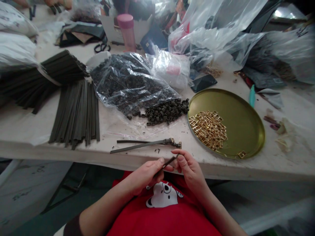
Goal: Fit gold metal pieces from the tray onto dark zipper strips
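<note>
My left hand [150,170] is closed around a narrow dark strap [169,161], held just off the table's front edge. At the strap's far end, my right hand [187,164] pinches with thumb and fingers; a small gold-coloured bit, looking like a buckle, is mostly hidden there. Beyond my hands lie two dark straps with gold buckles [171,141] at their right ends. To the right, a heap of gold buckles [209,129] sits in a round gold tray [243,114], with one buckle [241,154] apart near the rim. Small dark loops [164,111] spill from a clear plastic bag [130,78].
Bundles of dark straps [76,114] lie at the left. Behind stand a pink-lidded bottle [126,32], black scissors [102,47], a phone [203,83] and crumpled plastic bags [211,36]. A teal tool [252,95] lies beyond the tray. Another person's fingers [59,4] show at the top left.
</note>
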Demonstrator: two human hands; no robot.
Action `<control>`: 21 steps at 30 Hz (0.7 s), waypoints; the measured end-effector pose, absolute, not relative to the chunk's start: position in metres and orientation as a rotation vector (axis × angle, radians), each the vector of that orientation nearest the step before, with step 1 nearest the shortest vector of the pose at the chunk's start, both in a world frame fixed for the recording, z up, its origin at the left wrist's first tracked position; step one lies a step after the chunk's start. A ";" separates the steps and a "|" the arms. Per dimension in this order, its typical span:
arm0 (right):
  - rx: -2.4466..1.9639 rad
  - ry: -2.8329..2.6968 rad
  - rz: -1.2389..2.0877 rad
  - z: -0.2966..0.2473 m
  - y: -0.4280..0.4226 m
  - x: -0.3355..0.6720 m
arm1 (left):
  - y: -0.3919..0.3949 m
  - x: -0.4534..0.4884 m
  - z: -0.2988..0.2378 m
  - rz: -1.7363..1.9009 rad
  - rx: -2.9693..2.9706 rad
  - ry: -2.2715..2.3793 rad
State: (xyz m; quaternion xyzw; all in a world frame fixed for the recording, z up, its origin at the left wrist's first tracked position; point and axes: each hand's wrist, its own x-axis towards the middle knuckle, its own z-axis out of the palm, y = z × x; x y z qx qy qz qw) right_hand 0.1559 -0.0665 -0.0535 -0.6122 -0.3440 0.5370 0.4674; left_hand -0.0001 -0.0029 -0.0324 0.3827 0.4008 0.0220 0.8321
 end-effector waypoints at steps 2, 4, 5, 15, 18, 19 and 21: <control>-1.451 -0.749 1.341 -0.056 -0.066 0.155 | -0.002 -0.001 -0.034 0.083 0.875 0.899; -1.379 -0.604 1.397 -0.057 -0.066 0.154 | -0.003 -0.002 -0.035 0.119 0.971 0.927; -1.331 -0.520 1.437 -0.058 -0.066 0.153 | -0.004 -0.001 -0.036 0.129 1.025 0.941; -1.166 -0.343 1.611 -0.060 -0.073 0.144 | -0.011 0.008 -0.033 0.070 1.253 0.998; -1.191 -0.407 1.584 -0.064 -0.075 0.143 | -0.010 0.006 -0.032 0.044 1.171 0.988; -1.208 -0.419 1.578 -0.066 -0.075 0.144 | -0.010 0.006 -0.032 0.037 1.152 0.987; -1.262 -0.429 1.568 -0.067 -0.075 0.145 | -0.011 0.005 -0.030 0.016 1.128 0.991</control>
